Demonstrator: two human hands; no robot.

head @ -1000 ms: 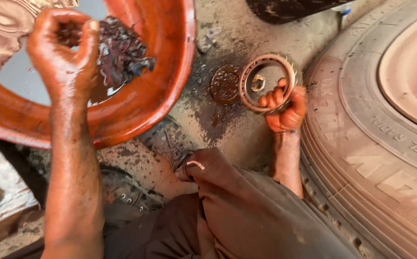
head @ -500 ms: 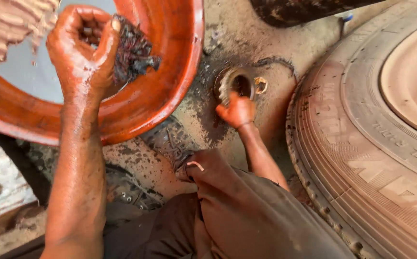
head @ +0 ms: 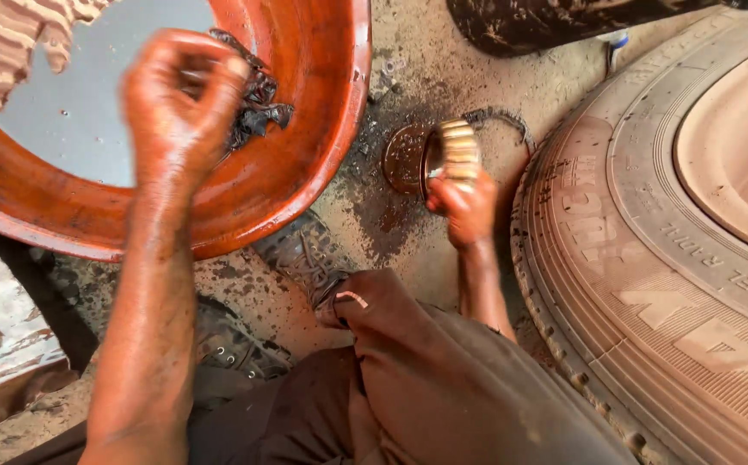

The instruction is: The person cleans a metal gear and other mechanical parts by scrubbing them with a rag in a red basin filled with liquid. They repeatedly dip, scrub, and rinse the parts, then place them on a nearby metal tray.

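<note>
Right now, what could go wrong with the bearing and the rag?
1. The right hand holds the bearing on edge with greasy fingers; it may slip onto the gritty ground and pick up dirt.
2. The left hand holds a dark rag over the basin; it may drip beyond the rim.
</note>
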